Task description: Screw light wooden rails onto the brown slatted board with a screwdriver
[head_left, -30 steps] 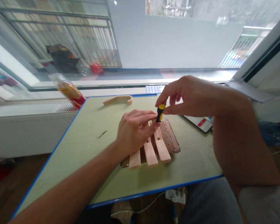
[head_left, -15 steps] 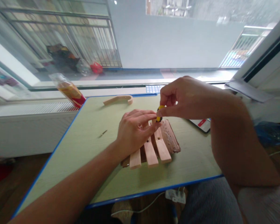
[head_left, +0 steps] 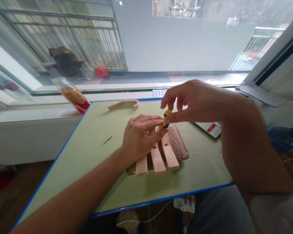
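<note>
A short yellow-and-black screwdriver stands nearly upright over the pale wooden strips. My right hand is at its handle, the thumb against it and the forefinger lifted a little away. My left hand is closed over the strips, its thumb and forefinger beside the screwdriver's lower end. The tip is hidden. Dark holes show in two of the strips, which lie across a brown ragged-edged board. Behind them lies a curved wooden strip with a hooked end.
The pale green table has a blue rim. A small screw-like metal piece lies on the left. Partly behind my right arm is a flat device or box with a red label. A plastic packet leans beyond the far left corner.
My right hand's fingers closed round the screwdriver handle and twisted, then spread again, with the thumb still on it. The left hand and the wooden strips have stayed in place.
</note>
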A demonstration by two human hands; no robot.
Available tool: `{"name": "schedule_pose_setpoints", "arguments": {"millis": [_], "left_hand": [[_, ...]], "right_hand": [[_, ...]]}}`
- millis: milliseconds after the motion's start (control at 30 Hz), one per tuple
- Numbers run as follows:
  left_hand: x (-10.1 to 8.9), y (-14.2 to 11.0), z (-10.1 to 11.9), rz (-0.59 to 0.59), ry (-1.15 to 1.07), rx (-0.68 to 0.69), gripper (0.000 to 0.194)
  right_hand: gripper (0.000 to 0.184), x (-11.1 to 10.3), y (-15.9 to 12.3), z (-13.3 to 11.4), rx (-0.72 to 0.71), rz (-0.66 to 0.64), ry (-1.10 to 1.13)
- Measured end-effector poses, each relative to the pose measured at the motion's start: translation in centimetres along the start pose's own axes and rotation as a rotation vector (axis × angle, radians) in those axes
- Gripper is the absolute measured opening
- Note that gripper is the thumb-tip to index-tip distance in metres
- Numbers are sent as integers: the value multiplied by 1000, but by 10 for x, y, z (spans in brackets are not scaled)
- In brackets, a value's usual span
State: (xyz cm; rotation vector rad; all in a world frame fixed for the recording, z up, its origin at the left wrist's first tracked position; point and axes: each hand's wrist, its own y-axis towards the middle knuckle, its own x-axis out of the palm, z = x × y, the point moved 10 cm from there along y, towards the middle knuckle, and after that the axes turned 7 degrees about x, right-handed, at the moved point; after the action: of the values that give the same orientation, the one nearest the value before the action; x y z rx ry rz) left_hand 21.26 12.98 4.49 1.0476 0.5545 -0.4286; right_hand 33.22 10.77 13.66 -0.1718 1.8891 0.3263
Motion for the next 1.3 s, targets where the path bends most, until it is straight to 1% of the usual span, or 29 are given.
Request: {"name": "schedule_pose_setpoints", "arguments": {"millis": [67, 167, 400, 500, 600, 800, 967, 1100, 1233, 1300], "left_hand": [[0, -1, -1, 3, -6, 5, 23], [0, -2, -2, 0, -4, 7, 23], [0, 0, 1, 11, 27, 10, 24], [0, 0, 1, 8, 12, 9, 26], [0, 0, 1, 8, 3, 8, 26], [1, 1, 0, 6, -5, -1, 27], [0, 1, 1, 10, 3, -1, 28], [1, 0, -1, 10, 5, -5, 29], [0, -1, -1, 22, 11, 8, 26], [0, -1, -2, 21, 13, 8, 24]], "right_hand": [[27, 0, -3, -4, -41, -21, 36], [17, 0, -6, -8, -57, -43, 39], [14, -1, -3, -9, -63, 12, 10], [14, -1, -2, -5, -36, 33, -19], [15, 0, -1, -2, 8, 28, -44], [26, -2, 1, 2, 88, 56, -92], [34, -2, 1, 2, 99, 93, -125], [39, -2, 3, 1, 95, 93, -137], [41, 0, 4, 4, 104, 74, -151], [38, 1, 4, 5, 89, 57, -131]]}}
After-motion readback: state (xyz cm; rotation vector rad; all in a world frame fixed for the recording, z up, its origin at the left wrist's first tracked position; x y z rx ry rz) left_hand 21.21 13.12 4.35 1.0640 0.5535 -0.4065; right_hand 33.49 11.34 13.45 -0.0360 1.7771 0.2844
